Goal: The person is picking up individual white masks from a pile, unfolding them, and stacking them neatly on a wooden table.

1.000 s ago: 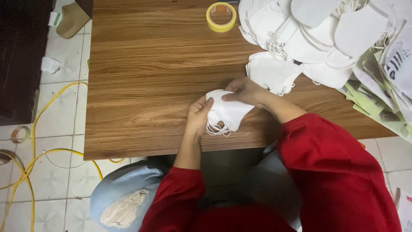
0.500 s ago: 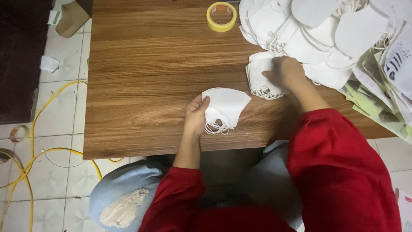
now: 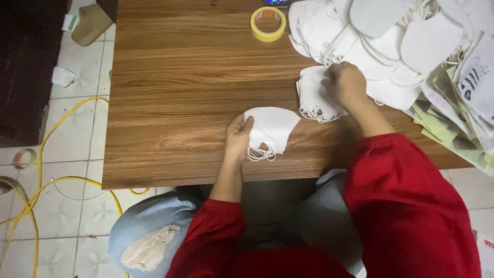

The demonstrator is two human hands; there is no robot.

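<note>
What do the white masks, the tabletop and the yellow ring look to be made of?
Mask in the left hand: the white mask looks like soft matte non-woven fabric; it folds, with thin elastic loops dangling. The small stack under the right hand looks the same. Tabletop: wood-grain pattern, smooth with a slight sheen, probably laminate rather than solid wood. Yellow ring: probably a roll of adhesive tape.
</note>
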